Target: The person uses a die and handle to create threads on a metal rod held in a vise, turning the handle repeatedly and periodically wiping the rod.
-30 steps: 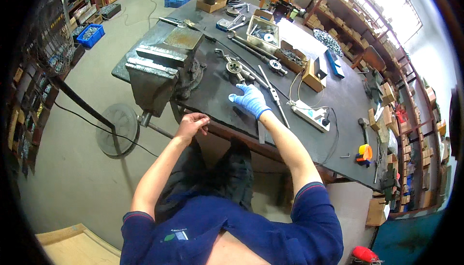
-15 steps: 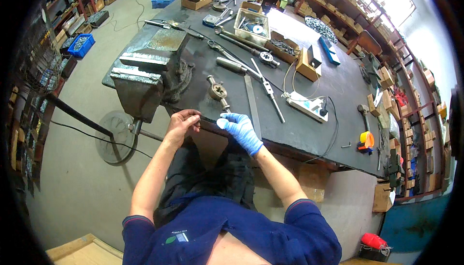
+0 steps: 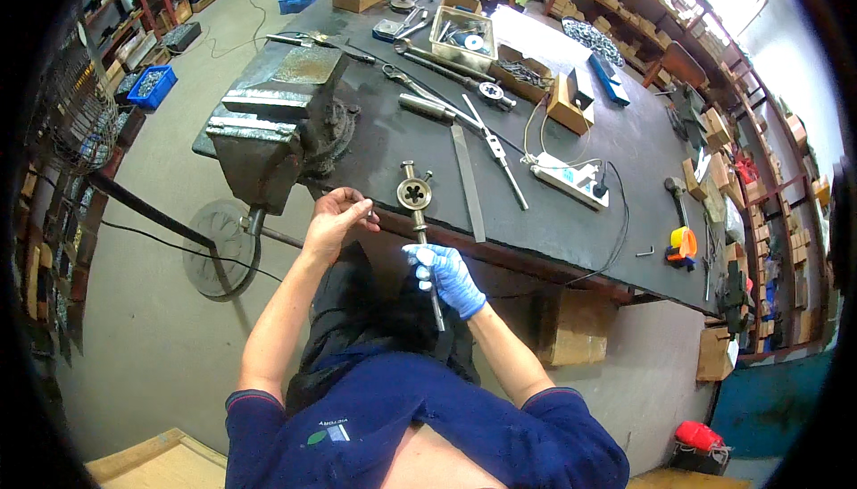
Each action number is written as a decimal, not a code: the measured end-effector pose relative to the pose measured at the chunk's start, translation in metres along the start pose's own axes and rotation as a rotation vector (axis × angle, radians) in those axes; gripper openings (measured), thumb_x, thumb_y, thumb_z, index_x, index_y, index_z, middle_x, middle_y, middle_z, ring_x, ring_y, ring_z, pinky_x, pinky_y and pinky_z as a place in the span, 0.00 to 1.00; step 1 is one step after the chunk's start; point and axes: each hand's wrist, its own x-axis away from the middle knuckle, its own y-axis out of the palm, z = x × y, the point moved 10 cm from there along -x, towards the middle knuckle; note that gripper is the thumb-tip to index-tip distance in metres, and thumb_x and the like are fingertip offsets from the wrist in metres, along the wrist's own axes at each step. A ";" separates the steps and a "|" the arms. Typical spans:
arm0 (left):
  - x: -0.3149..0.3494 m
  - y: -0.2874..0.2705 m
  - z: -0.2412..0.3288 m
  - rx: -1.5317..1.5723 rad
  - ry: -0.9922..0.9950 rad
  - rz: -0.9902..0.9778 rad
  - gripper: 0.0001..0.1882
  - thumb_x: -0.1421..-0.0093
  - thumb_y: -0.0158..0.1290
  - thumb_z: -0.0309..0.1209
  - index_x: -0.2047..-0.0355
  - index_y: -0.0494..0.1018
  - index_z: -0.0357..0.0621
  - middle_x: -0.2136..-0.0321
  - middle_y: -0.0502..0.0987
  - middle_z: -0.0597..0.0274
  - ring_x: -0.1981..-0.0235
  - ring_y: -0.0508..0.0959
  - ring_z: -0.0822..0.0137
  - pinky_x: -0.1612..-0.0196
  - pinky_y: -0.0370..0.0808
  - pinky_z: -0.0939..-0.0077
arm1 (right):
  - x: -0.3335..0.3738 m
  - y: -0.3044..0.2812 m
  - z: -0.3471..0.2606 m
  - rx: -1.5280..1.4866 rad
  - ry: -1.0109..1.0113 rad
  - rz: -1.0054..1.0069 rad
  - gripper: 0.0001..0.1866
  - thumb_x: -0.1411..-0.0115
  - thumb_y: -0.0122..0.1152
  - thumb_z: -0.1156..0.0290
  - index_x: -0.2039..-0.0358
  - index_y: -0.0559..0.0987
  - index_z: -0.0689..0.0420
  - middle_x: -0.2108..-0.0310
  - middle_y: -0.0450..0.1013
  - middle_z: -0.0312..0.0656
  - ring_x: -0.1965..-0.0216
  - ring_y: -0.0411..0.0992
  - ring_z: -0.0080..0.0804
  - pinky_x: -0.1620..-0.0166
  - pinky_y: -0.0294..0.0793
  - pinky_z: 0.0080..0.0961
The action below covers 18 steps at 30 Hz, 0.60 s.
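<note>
My right hand [image 3: 449, 279], in a blue glove, is closed round the handle of a die stock [image 3: 414, 193] just off the bench's near edge. The die stock's round head, with a die in its middle, is above the bench edge, and its long handle points back toward me. My left hand [image 3: 337, 223] is bare and close to the bench edge, left of the die stock. Its thumb and forefinger are pinched together; a tiny bit of something may show between them, too small to name.
A bench vise [image 3: 268, 114] is fixed at the bench's left corner. On the dark bench [image 3: 375, 132] lie a flat file [image 3: 468, 181], a tap wrench [image 3: 491, 145], a power strip [image 3: 571, 178] and a plastic bin [image 3: 464, 38]. A fan [image 3: 76, 105] stands at left.
My right hand has drawn the die stock back toward me, and its handle now sticks out past the bench edge. My left hand has shifted only slightly.
</note>
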 end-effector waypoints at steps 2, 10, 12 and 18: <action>-0.003 0.005 0.002 -0.012 0.021 -0.007 0.09 0.43 0.54 0.31 0.71 0.68 0.39 0.76 0.74 0.59 0.72 0.77 0.67 0.69 0.77 0.74 | 0.002 -0.002 0.005 -0.085 0.028 -0.018 0.18 0.43 0.57 0.63 0.58 0.76 0.63 0.73 0.70 0.32 0.79 0.63 0.14 0.77 0.63 0.12; -0.004 0.013 0.015 -0.118 -0.002 -0.012 0.13 0.43 0.53 0.33 0.64 0.70 0.34 0.74 0.76 0.56 0.71 0.79 0.65 0.65 0.77 0.73 | 0.017 0.018 -0.004 -0.466 0.095 -0.124 0.21 0.40 0.52 0.61 0.51 0.71 0.63 0.65 0.71 0.39 0.80 0.59 0.15 0.80 0.60 0.12; -0.006 0.016 0.015 -0.095 -0.005 -0.005 0.16 0.42 0.53 0.33 0.61 0.71 0.32 0.75 0.76 0.56 0.73 0.79 0.66 0.67 0.76 0.75 | 0.018 0.011 0.019 -0.505 0.155 -0.144 0.21 0.40 0.52 0.62 0.50 0.70 0.62 0.66 0.71 0.40 0.81 0.59 0.14 0.82 0.59 0.10; -0.013 0.020 0.003 -0.215 -0.093 -0.020 0.13 0.43 0.55 0.32 0.66 0.72 0.32 0.78 0.76 0.60 0.80 0.75 0.74 0.77 0.72 0.83 | 0.009 0.006 0.036 -0.384 0.172 -0.141 0.18 0.41 0.53 0.65 0.53 0.73 0.62 0.70 0.72 0.38 0.83 0.58 0.14 0.83 0.58 0.10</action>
